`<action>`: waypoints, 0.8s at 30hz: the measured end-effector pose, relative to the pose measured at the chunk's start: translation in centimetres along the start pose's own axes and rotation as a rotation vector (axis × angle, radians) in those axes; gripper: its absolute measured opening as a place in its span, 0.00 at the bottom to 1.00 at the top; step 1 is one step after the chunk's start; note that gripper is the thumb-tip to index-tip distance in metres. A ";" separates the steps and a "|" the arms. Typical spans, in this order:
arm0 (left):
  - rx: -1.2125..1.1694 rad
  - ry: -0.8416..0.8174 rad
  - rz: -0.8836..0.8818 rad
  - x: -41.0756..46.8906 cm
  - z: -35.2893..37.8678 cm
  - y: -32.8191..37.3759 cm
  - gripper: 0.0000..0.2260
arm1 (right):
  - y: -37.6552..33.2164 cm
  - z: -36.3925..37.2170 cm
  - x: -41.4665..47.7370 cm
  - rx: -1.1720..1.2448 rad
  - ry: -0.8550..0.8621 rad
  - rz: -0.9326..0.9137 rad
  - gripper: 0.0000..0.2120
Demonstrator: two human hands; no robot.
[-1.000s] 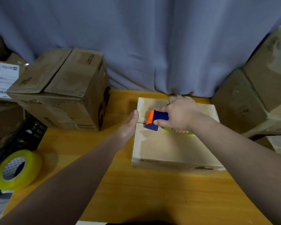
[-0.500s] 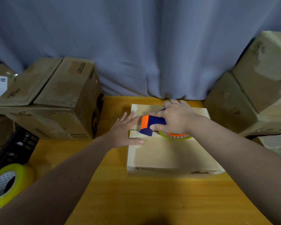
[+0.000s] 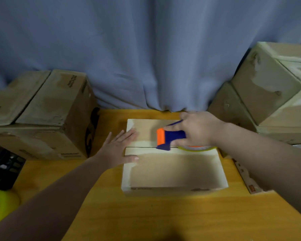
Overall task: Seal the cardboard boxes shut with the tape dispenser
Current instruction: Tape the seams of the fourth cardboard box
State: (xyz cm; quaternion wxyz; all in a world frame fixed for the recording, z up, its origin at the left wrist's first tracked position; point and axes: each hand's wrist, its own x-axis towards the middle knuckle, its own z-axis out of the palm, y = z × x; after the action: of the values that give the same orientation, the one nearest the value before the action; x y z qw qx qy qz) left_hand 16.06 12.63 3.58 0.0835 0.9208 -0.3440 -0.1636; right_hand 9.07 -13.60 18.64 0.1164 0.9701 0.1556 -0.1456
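A flat cardboard box [image 3: 174,169] lies on the wooden table [image 3: 146,214], its two top flaps meeting in a seam across the middle. My right hand [image 3: 196,129] grips a blue and orange tape dispenser [image 3: 169,138] that sits on the seam near the box's middle, with a yellowish tape roll under my palm. My left hand [image 3: 119,146] lies flat with straight fingers on the box's left end, spanning the seam.
A large cardboard box [image 3: 42,115] stands on the left of the table. More boxes [image 3: 271,94] are stacked on the right. A yellow tape roll [image 3: 0,207] and a black crate [image 3: 3,169] sit at the lower left. A grey curtain hangs behind.
My left hand went from the box's left edge onto its top and now lies flat there. The dispenser has shifted to the right along the seam.
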 end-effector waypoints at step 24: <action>0.201 0.054 -0.282 -2.5 0.9 7.0 0.48 | 3.5 4.7 -1.0 0.053 0.044 -0.003 0.27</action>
State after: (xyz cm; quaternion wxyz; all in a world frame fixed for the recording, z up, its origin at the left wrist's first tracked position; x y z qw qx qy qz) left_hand 9.68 8.99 5.25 -0.0238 0.9677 -0.2238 -0.1138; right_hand 8.16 -18.35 15.26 0.0872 0.9755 0.1557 -0.1286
